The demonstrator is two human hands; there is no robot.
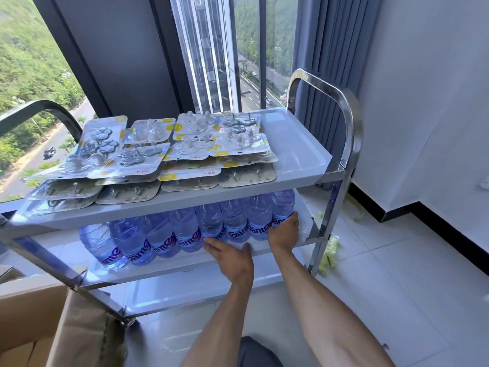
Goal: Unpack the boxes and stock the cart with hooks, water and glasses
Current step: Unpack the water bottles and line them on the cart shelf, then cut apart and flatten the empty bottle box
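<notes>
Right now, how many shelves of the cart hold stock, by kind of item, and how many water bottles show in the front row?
Shelves with hook packs: 1 (top shelf)
Shelves with water bottles: 1 (middle shelf)
Total stocked shelves: 2
Front-row bottles visible: 8
Glasses visible: 0
The left hand and right hand both press on the bottles.

Hook packs [169, 152] atop; water bottles [190, 229] mid-shelf
</notes>
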